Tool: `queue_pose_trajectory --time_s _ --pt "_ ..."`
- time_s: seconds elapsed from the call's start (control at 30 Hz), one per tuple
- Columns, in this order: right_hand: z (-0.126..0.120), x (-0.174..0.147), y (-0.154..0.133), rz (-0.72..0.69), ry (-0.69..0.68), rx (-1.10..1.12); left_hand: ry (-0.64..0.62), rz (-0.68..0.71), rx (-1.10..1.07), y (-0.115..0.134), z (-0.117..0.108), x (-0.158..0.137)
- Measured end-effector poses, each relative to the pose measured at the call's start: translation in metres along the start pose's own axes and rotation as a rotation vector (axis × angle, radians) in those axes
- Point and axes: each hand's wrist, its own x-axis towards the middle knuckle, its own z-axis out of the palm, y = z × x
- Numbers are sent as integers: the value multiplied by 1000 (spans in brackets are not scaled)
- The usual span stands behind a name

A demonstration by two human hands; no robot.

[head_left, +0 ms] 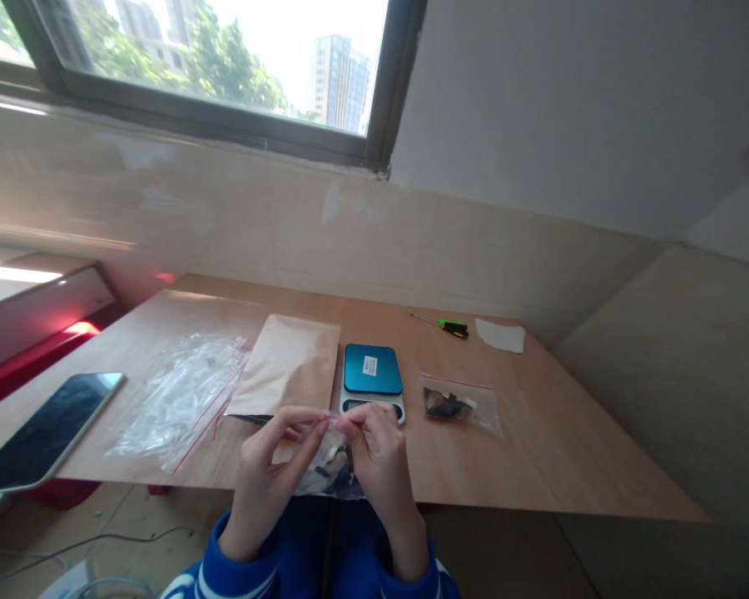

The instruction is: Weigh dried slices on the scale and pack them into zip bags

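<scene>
A person in blue sleeves [240,566] works at the near edge of a wooden table [537,449], the left hand [280,453] and right hand [378,449] drawn close together, each grip pinched on the top of a small clear bag [334,474] of dark and pale pieces. The bag sits low between the hands, at the table's brink; fingers cover its mouth, so whether it is sealed cannot be told. Should it be unsealed, a slip on the thin film could tip pieces over the edge to the floor [474,549]. Pulling unevenly might stretch or tear the plastic. Just beyond, partly hidden by the right hand, a blue-topped scale [373,370] could be nudged by a careless knuckle. A second filled bag [448,406] lies to the right, a brown paper pouch [293,358] to the left.
</scene>
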Motion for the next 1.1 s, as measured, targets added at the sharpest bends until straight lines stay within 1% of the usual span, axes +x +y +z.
queue_pose_trajectory --time_s 0.17,0.27,0.57,0.63,0.7,0.83,0.9,1.0,1.1 --pt "0 2 -3 -14 -59 24 24 -36 -25 -1 -2 1" --pt "0 3 -4 -28 -78 27 -2 -49 -28 1 -2 1" --pt "-6 3 -7 -67 -73 -21 -79 -47 -40 8 2 3" --pt "-6 3 -5 -46 -90 -6 -73 -54 -29 6 1 2" --pt "-5 3 -2 5 -127 23 -56 -55 -22 4 1 2" --pt "-6 2 11 109 -190 32 31 -72 -23 -3 3 2" --pt "-7 1 17 128 -187 18 48 -87 -30 -6 3 1" --pt "-7 -1 24 144 -160 -1 37 -91 -34 -9 5 2" --pt "-6 -2 27 134 -122 -8 29 -139 -65 -9 6 3"
